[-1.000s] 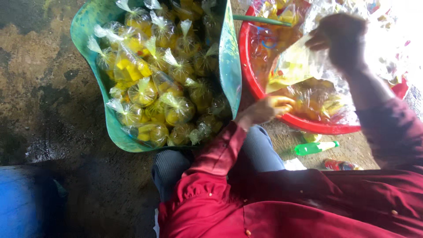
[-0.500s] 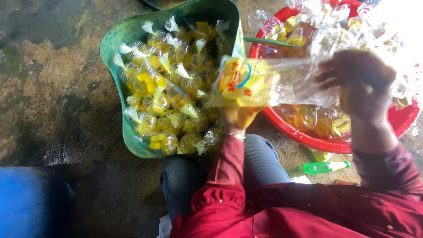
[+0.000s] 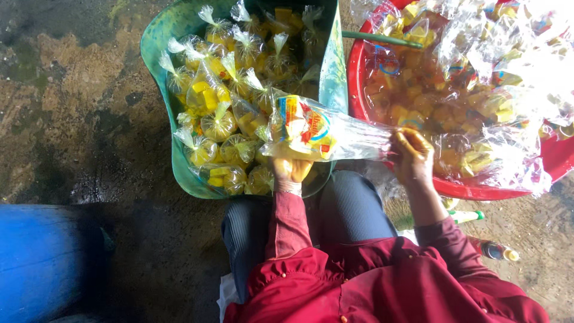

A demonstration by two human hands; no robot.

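A clear plastic bag [image 3: 311, 128] filled with yellow chunks and printed in red, yellow and blue lies sideways between my hands. My left hand [image 3: 291, 169] cups its filled bottom from below, over the rim of the green basin [image 3: 156, 45]. My right hand [image 3: 411, 152] pinches the bag's stretched neck, beside the red basin [image 3: 556, 157]. The green basin holds several tied bags of yellow pieces [image 3: 218, 122]. The red basin holds loose yellow chunks and several open empty bags [image 3: 508, 66].
A blue drum [image 3: 42, 260] stands at the lower left on the wet concrete floor. A green stick [image 3: 382, 39] lies across the gap between the basins. Two small bottles [image 3: 472, 215] [image 3: 496, 251] lie on the floor by my right arm.
The filled bag has come out of the red basin and now lies over my lap. My right hand slid down from the red basin to the bag's neck, drawing it taut.
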